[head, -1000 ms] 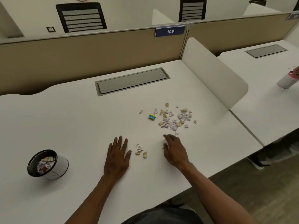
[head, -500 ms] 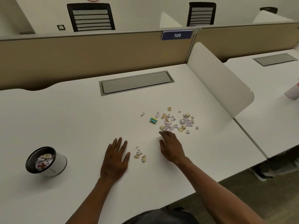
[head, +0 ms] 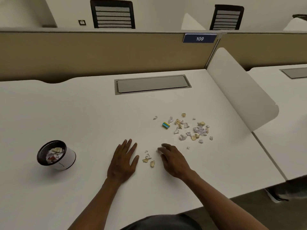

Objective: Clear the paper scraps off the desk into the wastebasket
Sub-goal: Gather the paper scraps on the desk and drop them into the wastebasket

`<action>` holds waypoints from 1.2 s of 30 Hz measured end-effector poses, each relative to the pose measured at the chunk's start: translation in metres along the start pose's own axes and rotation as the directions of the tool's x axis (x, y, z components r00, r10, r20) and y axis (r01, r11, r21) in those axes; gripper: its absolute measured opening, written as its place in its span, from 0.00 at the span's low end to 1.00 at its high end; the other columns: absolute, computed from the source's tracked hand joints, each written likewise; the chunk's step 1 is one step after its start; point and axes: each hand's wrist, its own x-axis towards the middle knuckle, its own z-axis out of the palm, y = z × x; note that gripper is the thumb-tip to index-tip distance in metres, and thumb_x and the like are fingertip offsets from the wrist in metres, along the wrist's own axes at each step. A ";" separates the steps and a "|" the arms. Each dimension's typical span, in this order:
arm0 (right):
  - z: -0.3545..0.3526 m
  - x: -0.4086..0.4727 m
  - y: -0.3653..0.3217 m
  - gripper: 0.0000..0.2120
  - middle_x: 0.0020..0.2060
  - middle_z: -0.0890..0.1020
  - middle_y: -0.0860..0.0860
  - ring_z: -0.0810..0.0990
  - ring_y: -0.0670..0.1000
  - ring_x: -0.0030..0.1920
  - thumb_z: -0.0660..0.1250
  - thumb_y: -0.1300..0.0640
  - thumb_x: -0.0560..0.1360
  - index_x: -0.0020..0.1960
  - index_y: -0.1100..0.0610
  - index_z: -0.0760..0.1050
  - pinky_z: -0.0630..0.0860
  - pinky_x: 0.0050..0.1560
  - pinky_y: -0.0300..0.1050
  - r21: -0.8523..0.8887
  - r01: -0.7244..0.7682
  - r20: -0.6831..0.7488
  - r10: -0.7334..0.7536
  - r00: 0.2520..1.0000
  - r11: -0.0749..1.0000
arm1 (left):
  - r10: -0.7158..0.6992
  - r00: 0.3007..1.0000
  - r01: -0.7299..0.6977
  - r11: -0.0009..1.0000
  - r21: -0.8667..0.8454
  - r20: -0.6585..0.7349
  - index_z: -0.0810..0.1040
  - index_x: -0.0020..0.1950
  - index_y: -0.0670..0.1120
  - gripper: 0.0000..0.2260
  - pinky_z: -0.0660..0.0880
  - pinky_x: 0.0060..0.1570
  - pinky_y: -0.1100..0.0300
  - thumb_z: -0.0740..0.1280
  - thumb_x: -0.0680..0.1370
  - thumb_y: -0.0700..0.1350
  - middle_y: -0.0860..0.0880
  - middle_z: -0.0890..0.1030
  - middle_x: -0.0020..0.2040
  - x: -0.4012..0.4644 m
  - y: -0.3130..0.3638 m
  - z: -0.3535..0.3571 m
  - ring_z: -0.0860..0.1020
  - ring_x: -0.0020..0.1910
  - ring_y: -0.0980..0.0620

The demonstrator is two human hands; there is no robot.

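Several small white and tan paper scraps (head: 193, 129) lie scattered on the white desk (head: 83, 117), right of centre. A smaller cluster of scraps (head: 148, 158) lies between my hands. My left hand (head: 123, 161) rests flat on the desk, fingers spread, holding nothing. My right hand (head: 173, 159) lies palm down just right of the small cluster, fingers curved toward it, with a white scrap at its fingertips. The small white wastebasket (head: 55, 155) with a black rim stands at the left, tilted toward me, with scraps inside.
A small yellow and teal eraser (head: 166, 125) lies at the left edge of the big scrap pile. A grey cable hatch (head: 152, 84) is set in the desk's back. A white divider panel (head: 240, 90) bounds the right side; a beige partition stands behind.
My right hand has pulled back from the big scrap pile toward me and leftward, dragging a scrap toward the small cluster. My left hand has stayed flat. The view has shifted.
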 end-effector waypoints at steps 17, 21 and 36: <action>-0.026 0.041 0.015 0.24 0.75 0.67 0.56 0.66 0.58 0.73 0.58 0.51 0.81 0.76 0.54 0.63 0.71 0.68 0.54 0.022 -0.237 -0.098 0.238 0.966 0.971 | -0.008 1.000 0.008 1.000 0.005 -0.001 0.60 0.80 0.55 0.26 0.52 0.79 0.53 0.56 0.82 0.58 0.53 0.58 0.81 0.001 -0.002 0.003 0.51 0.81 0.56; -0.035 0.060 0.019 0.26 0.77 0.63 0.59 0.60 0.61 0.76 0.57 0.50 0.82 0.78 0.57 0.59 0.65 0.73 0.57 -0.075 -0.276 -0.063 0.272 0.960 0.958 | -0.006 1.000 0.006 1.000 0.007 0.000 0.60 0.80 0.55 0.26 0.51 0.80 0.54 0.56 0.82 0.58 0.52 0.59 0.81 0.001 -0.001 0.001 0.52 0.81 0.56; -0.009 -0.016 -0.010 0.22 0.70 0.73 0.55 0.70 0.55 0.70 0.59 0.49 0.82 0.73 0.55 0.69 0.70 0.69 0.49 0.040 -0.155 -0.096 0.158 0.983 0.987 | -0.005 1.000 0.005 1.000 -0.007 -0.001 0.61 0.80 0.55 0.26 0.50 0.80 0.55 0.57 0.82 0.57 0.53 0.59 0.81 0.000 0.002 -0.002 0.51 0.81 0.57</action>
